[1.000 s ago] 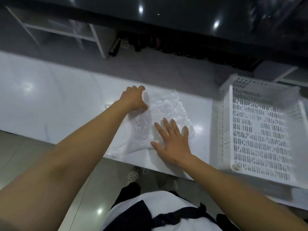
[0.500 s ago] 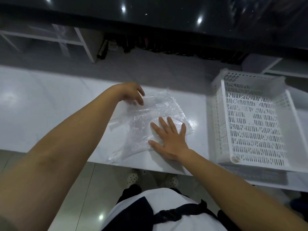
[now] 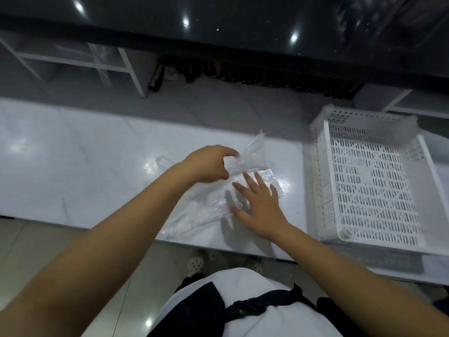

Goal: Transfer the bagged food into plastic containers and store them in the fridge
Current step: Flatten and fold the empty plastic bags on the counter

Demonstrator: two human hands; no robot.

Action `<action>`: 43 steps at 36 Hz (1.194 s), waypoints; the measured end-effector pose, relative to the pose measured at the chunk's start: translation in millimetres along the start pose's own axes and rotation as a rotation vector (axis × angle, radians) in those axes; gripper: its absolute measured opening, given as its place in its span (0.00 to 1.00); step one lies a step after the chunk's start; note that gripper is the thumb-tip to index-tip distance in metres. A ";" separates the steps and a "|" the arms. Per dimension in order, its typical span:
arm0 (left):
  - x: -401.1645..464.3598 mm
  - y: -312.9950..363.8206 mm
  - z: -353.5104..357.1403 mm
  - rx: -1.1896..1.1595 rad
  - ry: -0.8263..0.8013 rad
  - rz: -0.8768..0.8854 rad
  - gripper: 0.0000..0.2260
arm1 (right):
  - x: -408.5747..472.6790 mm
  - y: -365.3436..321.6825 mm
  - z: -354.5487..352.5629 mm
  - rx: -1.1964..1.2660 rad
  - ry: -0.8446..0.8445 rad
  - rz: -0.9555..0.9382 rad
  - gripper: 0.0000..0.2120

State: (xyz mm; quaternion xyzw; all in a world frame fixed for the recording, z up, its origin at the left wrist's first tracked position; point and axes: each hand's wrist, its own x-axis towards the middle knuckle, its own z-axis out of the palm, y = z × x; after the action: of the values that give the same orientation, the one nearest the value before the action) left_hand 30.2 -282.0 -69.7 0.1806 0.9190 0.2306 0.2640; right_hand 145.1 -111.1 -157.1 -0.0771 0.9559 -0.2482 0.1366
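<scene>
Nearest the camera, a white top crossed by a dark apron strap (image 3: 257, 305) is seen, with perforated white shoes (image 3: 195, 262) on the tiled floor below. On the white marble-look counter (image 3: 73, 166), a clear plastic bag (image 3: 206, 210) is spread flat near the front edge. The right hand (image 3: 257, 203) is laid on the bag with its fingers straight and spread, pressing it down. The left hand (image 3: 211, 164) is curled round the bag's far corner, which is pinched between thumb and fingers and lifted off the counter into a raised fold. What the bag contains cannot be made out. Just to the right, apart from the bag, a white perforated plastic crate (image 3: 364, 181) is set on the counter. Beyond the counter, a white frame (image 3: 131, 71) and a row of dark bottles (image 3: 255, 76) are seen under a dark glossy surface. No legible writing or brand is shown.
</scene>
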 end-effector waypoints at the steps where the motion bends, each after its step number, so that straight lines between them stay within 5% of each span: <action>1: -4.8 2.1 7.2 0.054 0.031 0.002 0.28 | -9.9 -0.6 -4.9 0.050 0.073 0.003 0.28; 5: -22.2 10.7 45.7 0.197 0.099 -0.005 0.31 | -44.8 1.1 -30.1 0.211 0.430 0.032 0.19; 9: -30.4 20.1 85.2 0.269 0.088 -0.019 0.30 | -52.1 -6.2 -61.3 0.265 0.543 0.065 0.17; 15: -34.2 20.9 120.0 0.300 -0.001 -0.065 0.29 | -29.6 -27.6 -80.9 0.289 0.373 0.040 0.18; 24: -41.3 3.4 129.2 0.149 0.127 -0.089 0.23 | 32.2 23.8 -10.2 -0.253 -0.068 0.103 0.26; 35: -50.4 -1.8 136.6 0.127 0.648 -0.114 0.20 | 46.5 45.3 16.1 -0.343 0.068 0.016 0.27; 43: -23.8 -9.4 167.7 0.213 0.344 -0.201 0.28 | 55.6 53.5 16.2 -0.422 0.043 -0.044 0.28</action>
State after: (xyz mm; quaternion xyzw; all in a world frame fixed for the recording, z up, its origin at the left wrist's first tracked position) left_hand 142.5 -245.5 -191.5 0.0728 0.9830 0.1323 0.1044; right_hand 92.8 -84.1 -209.7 -0.1196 0.9875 -0.0468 0.0916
